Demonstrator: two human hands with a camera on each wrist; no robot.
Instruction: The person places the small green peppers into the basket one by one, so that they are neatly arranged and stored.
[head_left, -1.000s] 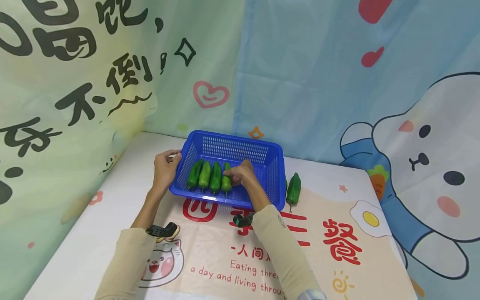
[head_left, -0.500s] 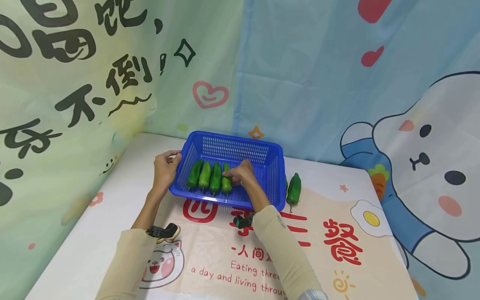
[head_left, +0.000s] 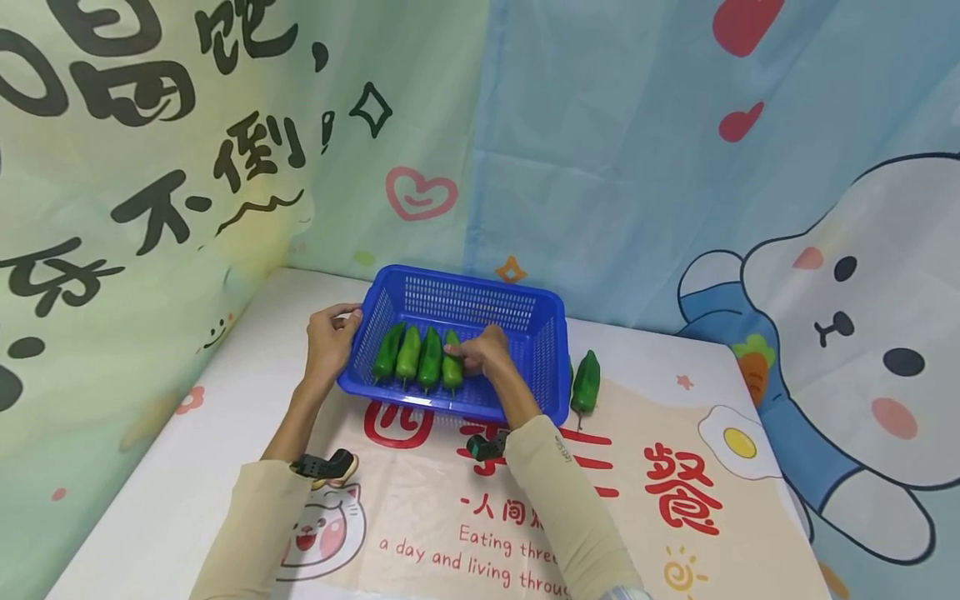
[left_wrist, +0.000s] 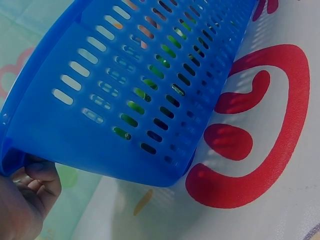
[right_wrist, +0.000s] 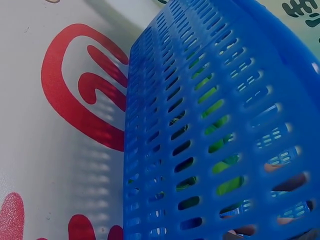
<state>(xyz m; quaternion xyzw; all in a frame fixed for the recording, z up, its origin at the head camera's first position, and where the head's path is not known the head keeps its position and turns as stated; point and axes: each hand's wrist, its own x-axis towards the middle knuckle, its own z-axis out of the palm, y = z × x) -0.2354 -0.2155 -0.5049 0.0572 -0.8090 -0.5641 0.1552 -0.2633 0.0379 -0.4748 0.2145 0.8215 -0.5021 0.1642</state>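
Note:
A blue slotted plastic basket (head_left: 420,402) stands on the table, with several green peppers (head_left: 408,353) lined up side by side in its left half. My left hand (head_left: 328,337) holds the basket's left end by the rim. In the left wrist view, the fingers (left_wrist: 46,175) curl under that rim. Inside the basket my right hand (head_left: 483,350) grips the rightmost pepper (head_left: 452,367) of the row, thumb across its upper part. From the right wrist, the slotted basket wall (right_wrist: 175,115) hides most of this hand and the peppers.
Right of the basket another green pepper (head_left: 587,383) lies on the printed tablecloth (head_left: 615,517), with a second one mostly hidden by the basket wall. A patterned curtain (head_left: 585,208) hangs close behind the table, and another stretch of it runs along the left.
The hands, basket and peppers look nearly the same throughout. The head view has tipped slightly, so the scene sits a little lower.

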